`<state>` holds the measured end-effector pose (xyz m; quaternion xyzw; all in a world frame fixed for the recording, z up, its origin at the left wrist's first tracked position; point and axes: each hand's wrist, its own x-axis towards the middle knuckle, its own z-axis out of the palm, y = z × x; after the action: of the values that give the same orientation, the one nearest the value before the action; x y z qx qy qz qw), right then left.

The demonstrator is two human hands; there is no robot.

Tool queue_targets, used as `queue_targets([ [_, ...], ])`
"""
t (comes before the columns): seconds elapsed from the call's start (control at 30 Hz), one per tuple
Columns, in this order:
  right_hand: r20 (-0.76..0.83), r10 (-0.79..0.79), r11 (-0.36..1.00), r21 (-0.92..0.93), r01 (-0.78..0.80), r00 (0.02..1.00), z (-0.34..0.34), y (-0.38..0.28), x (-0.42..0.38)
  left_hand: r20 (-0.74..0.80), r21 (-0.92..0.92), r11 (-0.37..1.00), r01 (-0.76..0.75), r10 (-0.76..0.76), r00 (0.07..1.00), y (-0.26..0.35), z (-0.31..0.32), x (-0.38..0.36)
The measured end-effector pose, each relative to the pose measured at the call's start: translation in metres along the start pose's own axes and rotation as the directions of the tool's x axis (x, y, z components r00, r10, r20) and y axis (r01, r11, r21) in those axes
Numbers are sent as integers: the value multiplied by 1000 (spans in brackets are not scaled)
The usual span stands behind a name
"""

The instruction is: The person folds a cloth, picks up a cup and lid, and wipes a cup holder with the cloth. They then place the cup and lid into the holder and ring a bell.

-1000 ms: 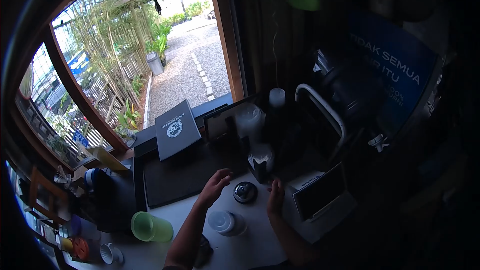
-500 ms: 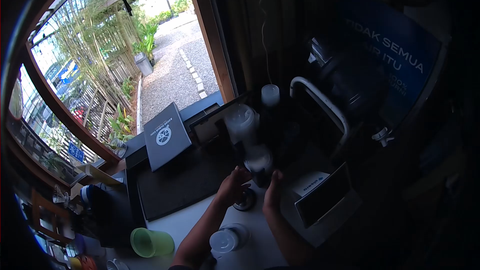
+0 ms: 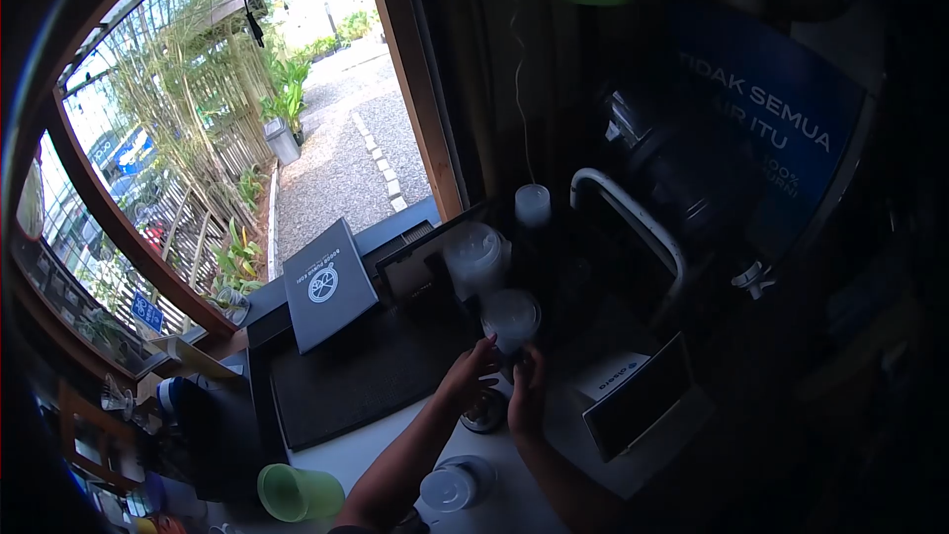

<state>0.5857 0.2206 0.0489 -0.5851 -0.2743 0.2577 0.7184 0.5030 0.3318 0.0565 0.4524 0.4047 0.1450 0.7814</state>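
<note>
A clear plastic cup (image 3: pixel 511 318) stands upright near the middle of the view. My left hand (image 3: pixel 471 374) is at its lower left side, fingers curved against it. On the other side my right hand (image 3: pixel 527 386) touches the lower part of the cup, which is dark and hard to make out. A round metal-rimmed object (image 3: pixel 484 411) lies on the white table between my wrists. Close behind the cup are stacked clear cups or lids (image 3: pixel 474 255). Another clear lidded container (image 3: pixel 450 488) stands nearer to me, between my forearms.
A green cup (image 3: pixel 300 492) is at the front left. The black mat (image 3: pixel 346 386) and a dark menu folder (image 3: pixel 331 284) lie by the window. A tablet on a stand (image 3: pixel 641 400) is at the right, with a white curved rail (image 3: pixel 633 213) behind it.
My hands have closed in on the cup from both sides; the right hand has moved slightly left and its fingers now lie against the cup's lower part. The view has shifted slightly.
</note>
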Motion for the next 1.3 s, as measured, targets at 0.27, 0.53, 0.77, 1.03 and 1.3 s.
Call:
queue_targets([
  [0.27,-37,-20,986,167,26,999,5,-7,4,-42,36,999,6,-5,999,9,10,-5],
  [0.53,120,-459,794,-390,466,881,-10,4,11,-267,-89,996,10,-34,963,22,25,-7],
  [0.77,208,-376,776,-462,429,903,-16,-8,13,-297,20,995,100,-89,951,50,39,-7],
  [1.03,312,-367,802,-372,468,876,-26,-9,19,-305,-45,998,-40,24,952,43,39,5],
  [1.3,86,-333,926,-156,343,939,-21,5,11,-288,-162,961,-225,172,942,67,54,-32],
])
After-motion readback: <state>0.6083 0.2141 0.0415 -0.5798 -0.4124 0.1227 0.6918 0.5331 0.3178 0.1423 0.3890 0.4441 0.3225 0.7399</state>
